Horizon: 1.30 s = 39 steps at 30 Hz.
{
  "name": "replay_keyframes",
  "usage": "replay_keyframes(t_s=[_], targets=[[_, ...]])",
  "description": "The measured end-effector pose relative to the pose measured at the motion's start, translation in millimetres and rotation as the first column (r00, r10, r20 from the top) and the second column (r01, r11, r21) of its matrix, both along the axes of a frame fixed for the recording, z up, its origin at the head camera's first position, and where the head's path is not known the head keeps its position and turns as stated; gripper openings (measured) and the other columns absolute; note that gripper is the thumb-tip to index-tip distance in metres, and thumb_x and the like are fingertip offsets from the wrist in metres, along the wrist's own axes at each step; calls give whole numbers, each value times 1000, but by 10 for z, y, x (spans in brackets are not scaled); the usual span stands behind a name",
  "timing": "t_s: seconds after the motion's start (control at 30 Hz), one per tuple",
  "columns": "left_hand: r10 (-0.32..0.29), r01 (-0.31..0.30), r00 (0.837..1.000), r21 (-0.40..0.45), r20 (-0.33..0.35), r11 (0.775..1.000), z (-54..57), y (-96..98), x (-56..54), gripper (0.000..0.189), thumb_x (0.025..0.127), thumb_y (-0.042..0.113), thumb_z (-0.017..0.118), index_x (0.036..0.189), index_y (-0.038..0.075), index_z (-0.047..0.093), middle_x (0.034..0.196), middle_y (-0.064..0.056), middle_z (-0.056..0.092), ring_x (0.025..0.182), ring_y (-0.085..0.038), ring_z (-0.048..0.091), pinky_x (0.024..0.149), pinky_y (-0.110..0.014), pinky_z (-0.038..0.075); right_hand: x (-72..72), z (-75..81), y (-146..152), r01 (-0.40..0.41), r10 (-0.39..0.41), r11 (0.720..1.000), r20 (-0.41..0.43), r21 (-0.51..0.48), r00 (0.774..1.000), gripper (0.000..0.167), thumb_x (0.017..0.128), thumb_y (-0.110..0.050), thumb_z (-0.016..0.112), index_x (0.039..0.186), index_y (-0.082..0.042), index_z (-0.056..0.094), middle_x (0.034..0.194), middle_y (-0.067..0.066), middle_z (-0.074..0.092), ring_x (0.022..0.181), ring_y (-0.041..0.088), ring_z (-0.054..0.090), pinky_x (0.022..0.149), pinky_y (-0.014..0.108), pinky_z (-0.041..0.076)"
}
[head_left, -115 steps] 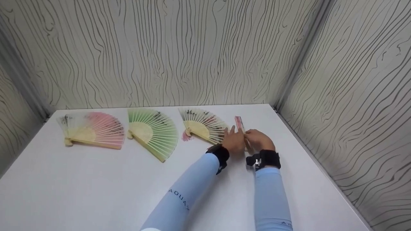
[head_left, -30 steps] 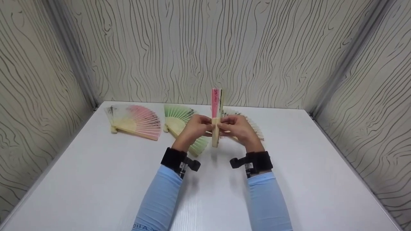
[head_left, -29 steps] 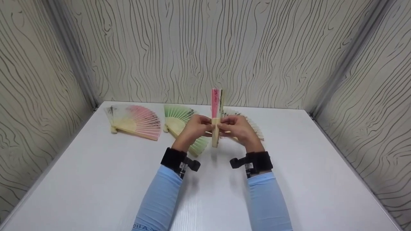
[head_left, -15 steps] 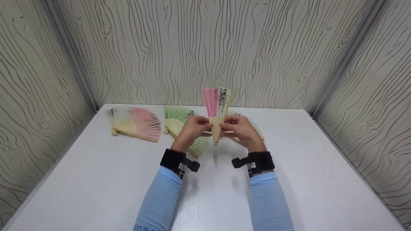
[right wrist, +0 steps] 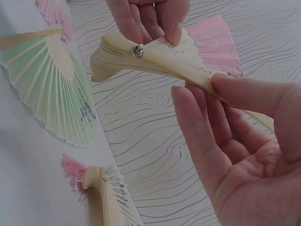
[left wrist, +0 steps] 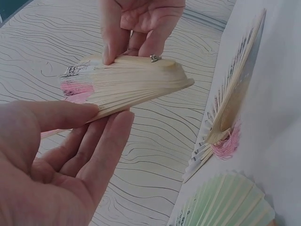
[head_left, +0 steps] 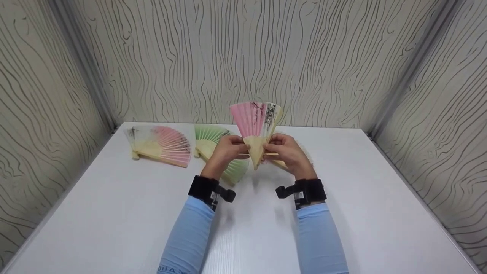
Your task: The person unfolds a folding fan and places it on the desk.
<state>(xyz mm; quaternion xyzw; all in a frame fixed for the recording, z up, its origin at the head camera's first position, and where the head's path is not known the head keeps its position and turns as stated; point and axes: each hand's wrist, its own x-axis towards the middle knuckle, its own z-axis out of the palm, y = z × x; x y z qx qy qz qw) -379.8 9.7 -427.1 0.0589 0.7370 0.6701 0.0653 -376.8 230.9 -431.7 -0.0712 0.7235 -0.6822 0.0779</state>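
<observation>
Held above the table between both hands is a partly spread folding fan (head_left: 255, 121), pink on its left side and white with dark print on its right. Its pale wooden ribs narrow to a pivot at the bottom, where a metal ring shows in the right wrist view. My left hand (head_left: 225, 153) pinches the left edge of the ribs between thumb and fingers. On the other edge, my right hand (head_left: 288, 154) pinches the outer rib the same way. Behind the right hand lies a spread white fan (left wrist: 230, 99) with a pink tassel, largely hidden in the head view.
A spread pink and white fan (head_left: 161, 146) lies at the table's back left. Beside it is a spread green fan (head_left: 209, 141), partly covered by the left hand. Patterned walls (head_left: 243, 57) enclose the white table (head_left: 251, 228) at the back and sides.
The pink and white fan was lying folded at the right, then was lifted to the middle in both hands. Over the last second it has spread wider as the hands move slightly apart.
</observation>
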Motion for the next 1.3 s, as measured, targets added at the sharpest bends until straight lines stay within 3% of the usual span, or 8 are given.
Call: replay_keyframes(t_s=[0.23, 0.67, 1.07, 1.3], targets=[[-9, 9, 1000, 10, -9, 1000, -15, -5, 5, 29, 101, 2, 70, 128, -8, 70, 124, -25, 76, 106, -31, 80, 98, -42, 69, -20, -17, -19, 28, -28, 999, -10, -29, 1000, 22, 103, -4, 71, 123, 2, 66, 99, -1, 74, 94, 14, 76, 101, 40, 68], [34, -32, 999, 117, -19, 993, -6, 10, -15, 21, 104, -2, 67, 124, -8, 70, 107, -14, 75, 95, -18, 74, 97, -39, 69, -44, 3, -20, 76, -83, 985, -40, -156, 996, 14, 110, -6, 61, 121, 1, 65, 102, 0, 74, 96, 12, 78, 89, 29, 70], [62, -60, 998, 188, -6, 980, -25, -13, -45, 19, 105, -2, 66, 123, -8, 69, 106, -13, 75, 94, -19, 75, 94, -36, 70, -53, -7, -12, 112, -117, 976, -19, -186, 993, 28, 112, -8, 57, 137, 5, 59, 113, 4, 73, 103, 13, 77, 95, 29, 68], [87, -85, 996, 194, -4, 977, -21, -2, -50, 10, 103, -6, 67, 113, -7, 69, 93, -6, 71, 88, -15, 73, 90, -32, 70, -40, -18, -8, 135, -141, 969, -14, -207, 990, 27, 112, -10, 58, 134, 5, 60, 112, 4, 73, 103, 14, 77, 93, 27, 68]])
